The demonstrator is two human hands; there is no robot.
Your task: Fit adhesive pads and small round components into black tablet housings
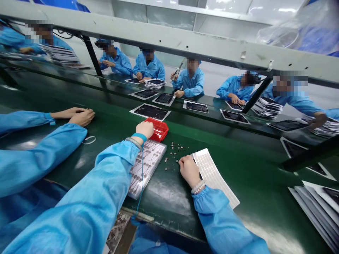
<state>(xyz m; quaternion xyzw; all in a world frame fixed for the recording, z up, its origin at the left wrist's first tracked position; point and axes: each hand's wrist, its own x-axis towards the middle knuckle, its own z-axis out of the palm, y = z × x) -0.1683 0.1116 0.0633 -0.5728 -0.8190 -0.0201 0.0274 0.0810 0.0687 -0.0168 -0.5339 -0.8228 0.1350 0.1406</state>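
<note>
My left hand (145, 129) is at the near-left edge of a red bin (164, 131) that holds small white pieces. Its fingers are curled downward and their tips are hidden, so what they hold cannot be made out. Below that wrist lies a clear tray (148, 165) with rows of small round parts with wire leads. My right hand (189, 169) rests on the green bench with its fingers drawn together beside loose small round parts (173, 153). Anything between those fingertips is too small to name. Partly under this hand is a white sheet of labels (212, 171).
A blue cord (142, 176) hangs from my left wristband. To the left, a co-worker's hands (79, 115) are near a white loop (89, 140). Dark panels on white sheets (150, 111) lie along the conveyor ahead, with co-workers beyond. Stacked sheets (315, 208) sit at right.
</note>
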